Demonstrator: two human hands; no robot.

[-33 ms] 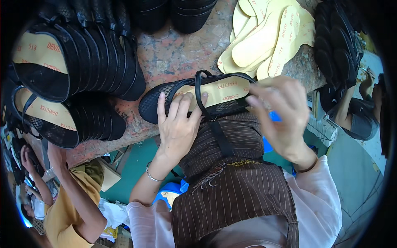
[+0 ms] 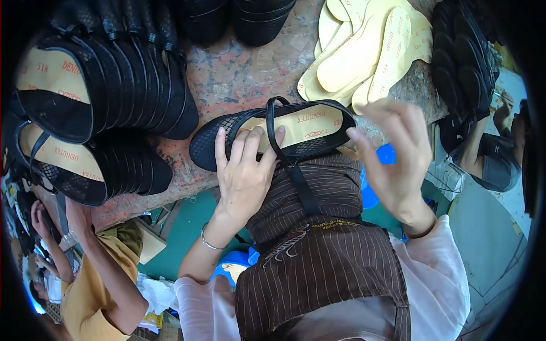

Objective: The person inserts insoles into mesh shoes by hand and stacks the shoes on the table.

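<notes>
A black mesh shoe (image 2: pixel 219 133) with a strap lies at the near edge of the worktable, its toe toward the left. Inside it is a cream insole (image 2: pixel 301 126) with red print. My left hand (image 2: pixel 244 176) grips the shoe's near side, fingers reaching over the rim onto the insole and one beside the strap. Just off the heel, my right hand (image 2: pixel 401 153) is raised with fingers apart and nothing between them.
Stacked black shoes (image 2: pixel 136 85) fill the left of the worktable (image 2: pixel 227 74). Loose cream insoles (image 2: pixel 352 62) are piled at the back right, with more black shoes (image 2: pixel 463 62) beyond. A co-worker's arm (image 2: pixel 108 261) is at the lower left; another person (image 2: pixel 489 159) sits at far right.
My right hand has moved right, away from the shoe's heel, and its fingers have spread. The left hand stays on the shoe.
</notes>
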